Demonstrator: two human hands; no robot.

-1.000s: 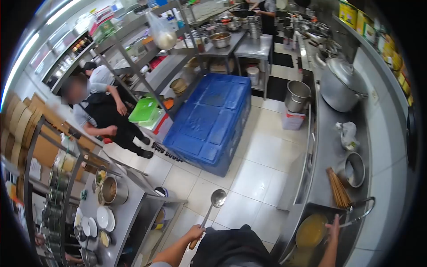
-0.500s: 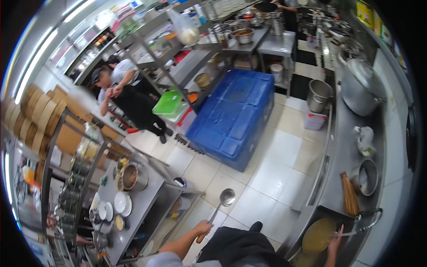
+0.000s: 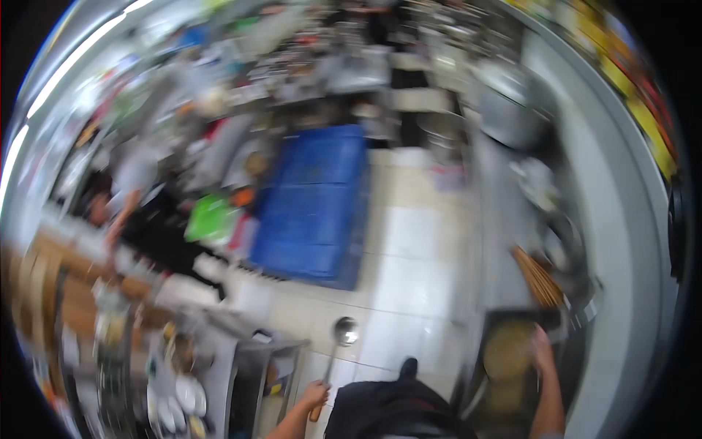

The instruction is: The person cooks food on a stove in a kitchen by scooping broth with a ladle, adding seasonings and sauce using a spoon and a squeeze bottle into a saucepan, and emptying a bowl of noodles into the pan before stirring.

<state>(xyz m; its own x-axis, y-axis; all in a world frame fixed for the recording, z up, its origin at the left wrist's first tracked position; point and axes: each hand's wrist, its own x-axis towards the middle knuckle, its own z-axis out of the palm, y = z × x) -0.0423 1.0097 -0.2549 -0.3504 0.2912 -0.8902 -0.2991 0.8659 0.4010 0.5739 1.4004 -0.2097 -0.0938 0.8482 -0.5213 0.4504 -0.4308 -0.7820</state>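
Note:
My left hand (image 3: 316, 395) is closed around the wooden handle of a ladle (image 3: 333, 366), its metal bowl pointing forward over the tiled floor. To the right, my right hand (image 3: 542, 351) reaches to the right edge of a round vessel with yellowish contents (image 3: 510, 353). That vessel sits in a dark recess of the metal counter (image 3: 499, 256). Motion smears the right fingers, so I cannot tell whether they grip the edge. Just beyond lies a bamboo brush (image 3: 537, 276), beside a metal pot (image 3: 561, 245).
A big blue lidded box (image 3: 311, 208) stands on the floor ahead. A large lidded pot (image 3: 512, 106) is farther along the right counter. At left, plates (image 3: 191, 395) rest on a steel table. A person in a dark apron (image 3: 164, 227) stands at back left.
The view has turned right and blurred, so surroundings shift left. My left hand still holds the ladle; my right hand stays by the round vessel's edge.

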